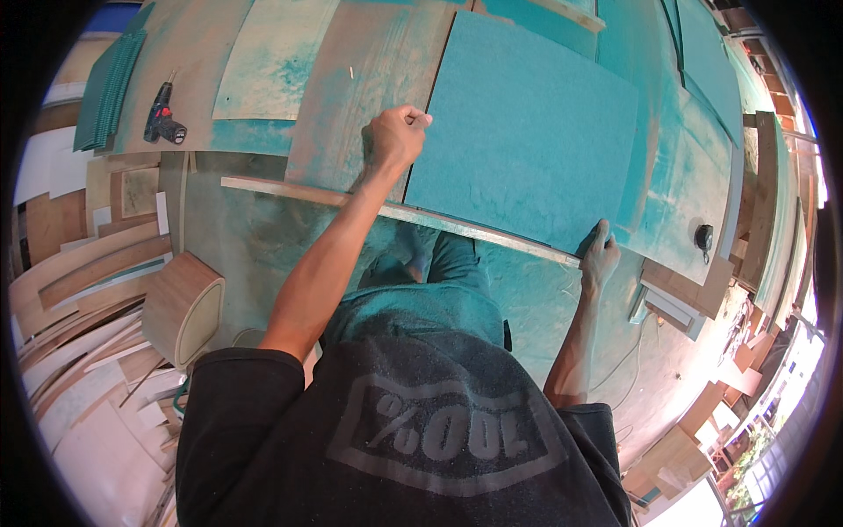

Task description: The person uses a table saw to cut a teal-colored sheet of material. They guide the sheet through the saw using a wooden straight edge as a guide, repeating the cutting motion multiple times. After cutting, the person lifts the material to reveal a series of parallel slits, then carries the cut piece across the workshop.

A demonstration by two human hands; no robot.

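Observation:
A large flat teal board (527,123) lies on the worktable, its near edge along the table's front. My left hand (395,138) is closed just over the board's left edge, thumb and fingers pressed together; whatever they hold, if anything, is too small to make out. At the near right corner, my right hand (601,252) is closed round the board, its fingers partly hidden. A long narrow wooden strip (281,189) runs along the table front, passing beneath my left forearm.
A cordless drill (163,116) lies at the table's left, beside a stack of teal ribbed panels (110,92). A small black tape measure (703,237) sits near the right end. Wood offcuts (88,290) crowd the left floor, near a curved wooden piece (183,307).

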